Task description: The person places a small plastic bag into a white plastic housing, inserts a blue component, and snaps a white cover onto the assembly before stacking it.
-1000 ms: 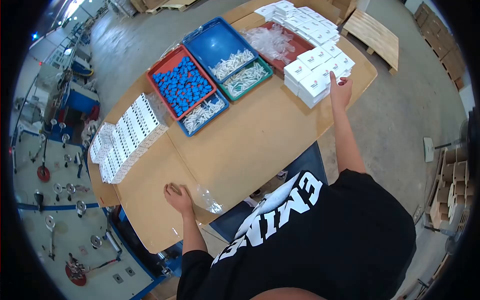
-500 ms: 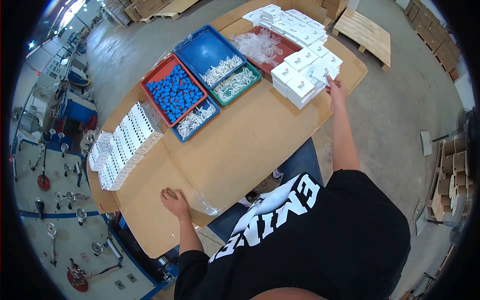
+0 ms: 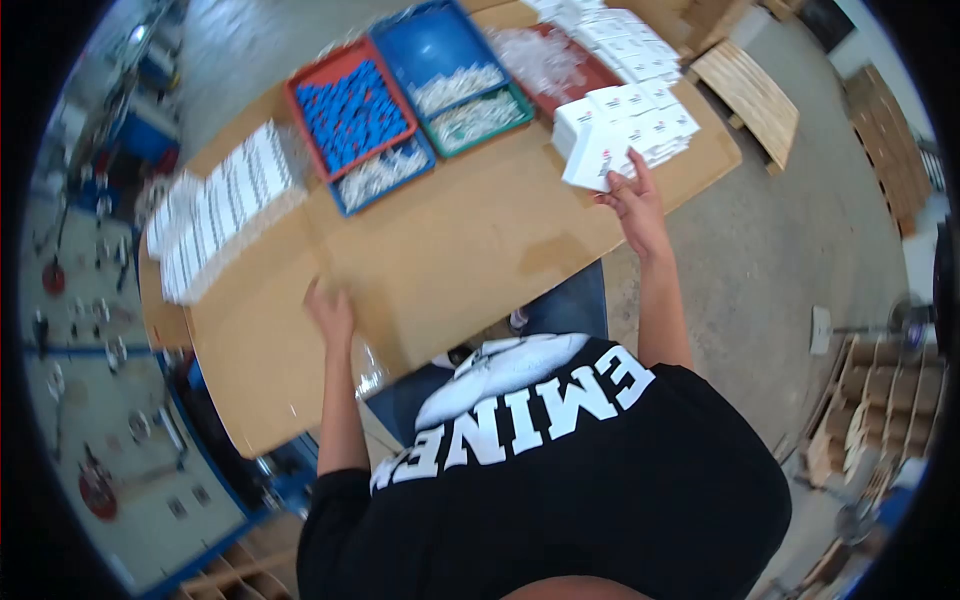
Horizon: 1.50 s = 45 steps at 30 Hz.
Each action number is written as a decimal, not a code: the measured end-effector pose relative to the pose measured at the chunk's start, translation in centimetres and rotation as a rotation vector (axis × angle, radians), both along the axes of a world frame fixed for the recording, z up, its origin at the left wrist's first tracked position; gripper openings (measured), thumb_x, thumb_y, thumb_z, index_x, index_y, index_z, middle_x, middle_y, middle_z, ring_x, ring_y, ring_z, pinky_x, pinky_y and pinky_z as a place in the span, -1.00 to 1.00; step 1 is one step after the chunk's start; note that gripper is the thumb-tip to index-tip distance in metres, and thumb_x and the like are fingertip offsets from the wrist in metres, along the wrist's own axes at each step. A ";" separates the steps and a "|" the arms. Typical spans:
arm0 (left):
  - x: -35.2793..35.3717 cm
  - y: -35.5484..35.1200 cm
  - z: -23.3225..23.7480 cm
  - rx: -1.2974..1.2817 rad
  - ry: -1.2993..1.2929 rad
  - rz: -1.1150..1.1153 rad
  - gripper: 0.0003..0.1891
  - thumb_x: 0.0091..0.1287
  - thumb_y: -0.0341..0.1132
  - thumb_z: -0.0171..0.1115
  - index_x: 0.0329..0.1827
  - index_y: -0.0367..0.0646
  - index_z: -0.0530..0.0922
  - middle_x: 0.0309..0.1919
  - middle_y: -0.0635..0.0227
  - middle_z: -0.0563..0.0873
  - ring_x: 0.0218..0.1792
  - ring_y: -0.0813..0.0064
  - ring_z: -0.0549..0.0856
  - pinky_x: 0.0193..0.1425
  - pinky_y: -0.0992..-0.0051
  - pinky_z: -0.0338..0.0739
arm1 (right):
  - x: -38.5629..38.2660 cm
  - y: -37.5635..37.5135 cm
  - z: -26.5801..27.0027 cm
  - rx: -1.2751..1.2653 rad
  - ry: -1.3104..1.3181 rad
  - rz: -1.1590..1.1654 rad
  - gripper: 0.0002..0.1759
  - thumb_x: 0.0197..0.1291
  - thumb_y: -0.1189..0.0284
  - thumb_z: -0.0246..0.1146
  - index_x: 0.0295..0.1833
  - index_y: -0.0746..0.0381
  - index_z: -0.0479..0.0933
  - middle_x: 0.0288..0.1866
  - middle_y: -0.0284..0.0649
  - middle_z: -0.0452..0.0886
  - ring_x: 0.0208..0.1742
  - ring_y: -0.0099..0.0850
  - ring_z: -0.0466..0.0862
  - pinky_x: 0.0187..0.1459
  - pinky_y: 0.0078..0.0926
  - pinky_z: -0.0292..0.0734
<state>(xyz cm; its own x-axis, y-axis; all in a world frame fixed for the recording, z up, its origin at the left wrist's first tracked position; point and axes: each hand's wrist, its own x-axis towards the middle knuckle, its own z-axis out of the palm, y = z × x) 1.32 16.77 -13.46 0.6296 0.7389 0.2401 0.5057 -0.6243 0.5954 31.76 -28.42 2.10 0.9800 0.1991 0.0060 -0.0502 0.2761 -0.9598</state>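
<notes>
My right hand (image 3: pixel 635 205) grips a white box (image 3: pixel 597 155) by its lower right edge, with thumb and fingers on it. That box is tilted in front of the stacked white boxes (image 3: pixel 665 125) at the table's right. Over the cardboard tabletop (image 3: pixel 440 260), my left hand (image 3: pixel 332 308) is smeared by motion, so its fingers cannot be made out clearly. A piece of clear plastic (image 3: pixel 369 368) lies beside my left forearm.
A red tray (image 3: pixel 312 133) of blue pieces stands beside blue (image 3: pixel 410 45) and green (image 3: pixel 453 148) trays of white pieces. Another red tray (image 3: pixel 600 72) holds clear bags (image 3: pixel 540 62). Rows of white items (image 3: pixel 235 205) stand at the left.
A white box has come away from the stack toward me in my right hand. My left hand has moved and is now blurred. The camera view has shifted.
</notes>
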 end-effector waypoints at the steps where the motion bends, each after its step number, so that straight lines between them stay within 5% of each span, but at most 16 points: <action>1: 2.2 -2.3 0.6 -0.250 -0.145 -0.056 -0.34 0.48 -0.10 0.31 0.53 -0.26 0.36 0.33 -0.04 0.55 0.42 0.10 0.46 0.53 0.21 0.33 | -1.2 1.6 -0.4 0.022 0.064 0.186 -0.36 0.49 0.49 0.29 0.58 0.35 0.25 0.04 -0.05 0.74 -0.06 -0.33 0.76 -0.06 -0.37 0.70; 2: 4.5 -4.9 0.5 -0.708 -0.305 -0.167 -0.42 0.52 -0.16 0.25 0.53 -0.19 0.38 0.39 0.06 0.51 0.39 0.22 0.47 0.50 0.23 0.36 | -2.3 3.0 -1.1 -0.002 0.089 0.250 -0.36 0.49 0.49 0.29 0.58 0.35 0.25 0.04 -0.05 0.74 -0.06 -0.33 0.76 -0.06 -0.37 0.70; 3: 5.7 -9.1 6.8 -0.785 -0.220 -0.341 -0.36 0.62 0.13 0.04 0.61 -0.03 0.32 0.45 0.16 0.51 0.41 0.25 0.51 0.53 0.26 0.34 | -3.1 4.9 -2.4 -0.002 0.145 0.413 -0.35 0.51 0.47 0.27 0.60 0.32 0.24 0.02 -0.05 0.75 -0.08 -0.33 0.77 -0.08 -0.37 0.71; 5: 7.7 -14.4 11.0 -1.147 -0.340 -0.578 -0.27 0.63 0.29 -0.17 0.67 0.01 0.24 0.47 0.19 0.51 0.43 0.32 0.50 0.55 0.22 0.31 | -4.8 8.5 -3.3 -0.005 0.210 0.651 -0.34 0.52 0.46 0.26 0.63 0.29 0.22 0.00 -0.05 0.76 -0.11 -0.33 0.78 -0.11 -0.38 0.71; 8: 8.2 -18.8 12.2 -1.321 -0.604 -0.477 -0.26 0.63 0.29 -0.17 0.65 -0.06 0.24 0.31 0.22 0.58 0.29 0.35 0.58 0.50 0.26 0.36 | -8.6 11.7 -2.4 -0.132 0.262 0.813 -0.41 0.52 0.46 0.26 0.58 0.23 0.30 -0.09 -0.11 0.77 -0.23 -0.37 0.78 -0.15 -0.43 0.72; 10: 7.7 -17.9 11.4 -1.590 -0.677 -0.613 -0.29 0.66 0.22 -0.16 0.67 -0.06 0.17 0.21 0.21 0.61 0.22 0.35 0.64 0.44 0.32 0.44 | -10.2 14.4 -1.9 -0.191 0.232 0.858 -0.46 0.51 0.45 0.27 0.51 0.23 0.33 -0.10 -0.12 0.78 -0.24 -0.37 0.78 -0.17 -0.43 0.72; 13: 6.4 -17.9 12.4 -1.466 -0.737 -0.339 -0.31 0.67 0.18 -0.18 0.69 -0.04 0.11 0.16 0.19 0.63 0.15 0.39 0.69 0.35 0.37 0.52 | -11.3 15.3 -0.6 -0.383 0.075 0.840 -0.59 0.48 0.43 0.31 0.34 0.23 0.40 -0.17 -0.14 0.79 -0.33 -0.41 0.78 -0.23 -0.49 0.69; 15: 5.6 -17.9 14.0 -1.439 -0.808 -0.257 -0.31 0.67 0.17 -0.17 0.69 -0.04 0.09 0.19 0.16 0.61 0.12 0.39 0.71 0.29 0.34 0.57 | -11.7 15.7 1.2 -0.690 -0.299 0.680 -0.49 0.45 0.43 0.30 0.44 0.27 0.38 0.06 -0.04 0.74 0.06 -0.27 0.78 -0.01 -0.39 0.69; 16: 5.2 -17.9 14.9 -1.497 -0.795 -0.229 -0.29 0.66 0.20 -0.18 0.70 -0.03 0.08 0.19 0.16 0.60 0.12 0.40 0.70 0.29 0.33 0.58 | -11.6 16.0 0.8 -0.692 -0.298 0.694 -0.49 0.45 0.43 0.30 0.44 0.27 0.38 0.06 -0.04 0.74 0.06 -0.27 0.78 -0.01 -0.39 0.69; 18: 4.7 -17.9 15.6 -1.560 -0.781 -0.197 -0.28 0.66 0.22 -0.19 0.70 -0.03 0.07 0.20 0.17 0.60 0.12 0.40 0.70 0.28 0.32 0.59 | -11.4 16.9 0.4 -0.449 -1.013 0.619 -0.35 0.31 0.43 0.36 0.47 0.29 0.37 0.31 0.09 0.60 0.29 -0.05 0.66 0.24 -0.21 0.60; 21: 4.9 -19.1 16.5 -1.611 -0.756 -0.247 -0.25 0.64 0.30 -0.17 0.66 -0.05 0.14 0.19 0.19 0.59 0.13 0.38 0.70 0.24 0.34 0.62 | -12.7 17.5 1.5 -0.287 -0.951 0.775 -0.28 0.29 0.28 0.33 0.51 0.31 0.37 0.46 0.11 0.44 0.50 0.07 0.45 0.41 -0.10 0.45; 23: 5.1 -19.5 16.8 -1.629 -0.814 -0.164 -0.30 0.60 0.33 -0.11 0.55 0.02 0.29 0.21 0.27 0.61 0.19 0.39 0.70 0.22 0.34 0.66 | -13.1 18.2 0.6 -0.256 -0.990 0.755 -0.28 0.32 0.18 0.31 0.50 0.32 0.38 0.44 0.12 0.46 0.46 0.07 0.48 0.38 -0.10 0.47; 30: 5.1 -20.3 17.2 -1.663 -0.759 -0.149 -0.31 0.60 0.33 -0.09 0.49 -0.04 0.34 0.20 0.31 0.60 0.17 0.45 0.68 0.20 0.40 0.65 | -12.9 18.4 -1.4 -0.221 -1.067 0.671 -0.19 0.46 -0.11 0.14 0.44 0.42 0.42 0.39 0.18 0.53 0.37 0.08 0.58 0.33 -0.09 0.51; 45: 5.1 -20.4 16.1 -1.584 -0.774 -0.011 -0.45 0.66 0.19 -0.06 0.40 -0.05 0.42 0.07 0.43 0.61 0.06 0.58 0.62 0.14 0.48 0.55 | -13.5 18.9 -3.2 -0.241 -1.207 0.597 -0.25 0.60 0.00 0.01 0.45 0.51 0.43 0.36 0.25 0.57 0.30 0.14 0.66 0.25 -0.13 0.62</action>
<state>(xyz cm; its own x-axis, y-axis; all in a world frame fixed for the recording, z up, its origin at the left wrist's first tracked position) 6.42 -3.67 2.66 0.7351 0.5327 -0.4193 -0.1604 0.7376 0.6559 18.24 -9.53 -1.13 0.1552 0.7037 0.6933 0.7935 0.3293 -0.5118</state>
